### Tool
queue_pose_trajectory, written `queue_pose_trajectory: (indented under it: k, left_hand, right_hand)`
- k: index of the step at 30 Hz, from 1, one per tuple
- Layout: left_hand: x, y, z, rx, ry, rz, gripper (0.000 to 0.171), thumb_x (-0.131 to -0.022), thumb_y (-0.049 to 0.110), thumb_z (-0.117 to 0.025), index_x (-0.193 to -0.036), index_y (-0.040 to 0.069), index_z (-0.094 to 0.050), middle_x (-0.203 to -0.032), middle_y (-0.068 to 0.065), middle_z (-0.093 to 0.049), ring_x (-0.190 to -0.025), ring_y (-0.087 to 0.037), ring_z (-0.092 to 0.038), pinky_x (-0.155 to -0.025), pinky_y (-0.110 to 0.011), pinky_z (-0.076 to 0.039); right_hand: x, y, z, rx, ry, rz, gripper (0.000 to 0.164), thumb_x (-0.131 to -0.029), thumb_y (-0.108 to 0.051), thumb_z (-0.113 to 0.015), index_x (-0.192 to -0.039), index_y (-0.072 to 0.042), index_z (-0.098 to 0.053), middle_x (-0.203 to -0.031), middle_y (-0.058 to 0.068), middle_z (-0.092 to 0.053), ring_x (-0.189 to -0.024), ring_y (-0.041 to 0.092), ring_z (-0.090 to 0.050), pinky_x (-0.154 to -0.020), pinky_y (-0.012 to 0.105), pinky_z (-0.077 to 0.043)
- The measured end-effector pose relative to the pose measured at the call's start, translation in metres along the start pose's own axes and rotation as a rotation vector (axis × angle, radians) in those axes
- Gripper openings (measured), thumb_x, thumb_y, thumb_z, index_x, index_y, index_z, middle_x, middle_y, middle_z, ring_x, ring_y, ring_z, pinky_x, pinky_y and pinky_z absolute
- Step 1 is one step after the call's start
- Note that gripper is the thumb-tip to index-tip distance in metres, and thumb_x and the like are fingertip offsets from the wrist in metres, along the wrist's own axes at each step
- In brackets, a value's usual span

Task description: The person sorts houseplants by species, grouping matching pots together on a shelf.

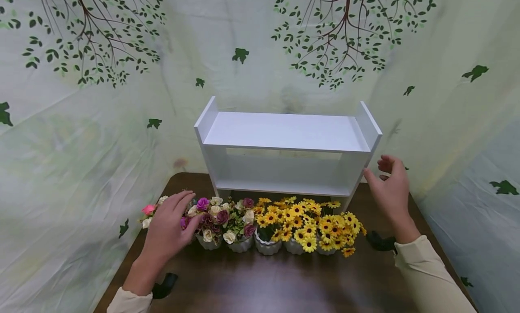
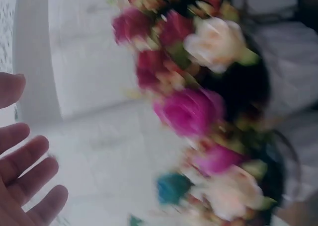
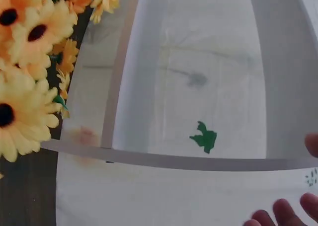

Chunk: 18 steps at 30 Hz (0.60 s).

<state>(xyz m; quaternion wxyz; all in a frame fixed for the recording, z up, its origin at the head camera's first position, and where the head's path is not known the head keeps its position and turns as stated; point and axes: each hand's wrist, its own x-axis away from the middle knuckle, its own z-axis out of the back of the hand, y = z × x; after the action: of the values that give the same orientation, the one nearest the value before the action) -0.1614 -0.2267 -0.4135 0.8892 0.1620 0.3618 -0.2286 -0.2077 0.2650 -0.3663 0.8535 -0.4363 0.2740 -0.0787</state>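
A white two-tier shelf (image 1: 284, 130) stands at the back of the table. Beside its right side panel (image 3: 198, 161) is my right hand (image 1: 392, 191), thumb and fingers spread apart and holding nothing. The thumb is close to the panel's edge; whether it touches, I cannot tell. My left hand (image 1: 170, 225) hovers with loose fingers by the leftmost potted roses (image 1: 215, 216), partly covering them in the head view. In the left wrist view its fingers (image 2: 30, 161) are apart from the blurred pink and cream roses (image 2: 191, 112). Potted yellow daisies (image 1: 304, 222) continue the row rightward.
The brown wooden table (image 1: 260, 286) extends in front of the grey-white pots (image 1: 268, 246), which stand in a row before the shelf. Behind hangs a pale cloth (image 1: 252, 73) printed with branches and leaves. Black wrist straps (image 1: 164, 286) show at both sleeves.
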Motion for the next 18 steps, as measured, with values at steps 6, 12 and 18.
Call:
queue_pose_trajectory:
  k: [6, 12, 18]
  left_hand:
    - [0.043, -0.018, 0.006, 0.021, 0.031, 0.246, 0.051, -0.075, 0.007, -0.081, -0.121, -0.006, -0.063, -0.120, -0.026, -0.065, -0.112, -0.043, -0.058, -0.091, -0.058, -0.046]
    - [0.089, -0.029, 0.005, 0.036, -0.036, 0.598, 0.045, -0.084, 0.009, -0.076, -0.123, -0.006, -0.060, -0.119, -0.029, -0.063, -0.109, -0.044, -0.058, -0.088, -0.060, -0.046]
    - [0.117, -0.038, -0.010, 0.121, -0.177, 0.913, 0.044, -0.097, 0.024, -0.063, -0.132, -0.001, -0.056, -0.126, -0.025, -0.061, -0.109, -0.040, -0.063, -0.078, -0.048, -0.056]
  right_hand:
    - [-0.020, 0.005, -0.012, -0.007, -0.135, 0.053, 0.060, -0.097, -0.029, -0.061, -0.150, -0.012, -0.039, -0.144, 0.023, -0.051, -0.123, 0.046, -0.056, -0.098, 0.062, -0.049]
    - [-0.025, 0.011, -0.028, -0.032, 0.000, 0.086, 0.048, -0.096, -0.022, -0.062, -0.142, -0.011, -0.052, -0.138, 0.019, -0.060, -0.117, 0.041, -0.063, -0.093, 0.059, -0.053]
    - [-0.024, 0.013, -0.036, -0.030, 0.125, 0.099, 0.043, -0.095, -0.018, -0.061, -0.136, -0.008, -0.056, -0.131, 0.017, -0.065, -0.110, 0.036, -0.067, -0.091, 0.058, -0.054]
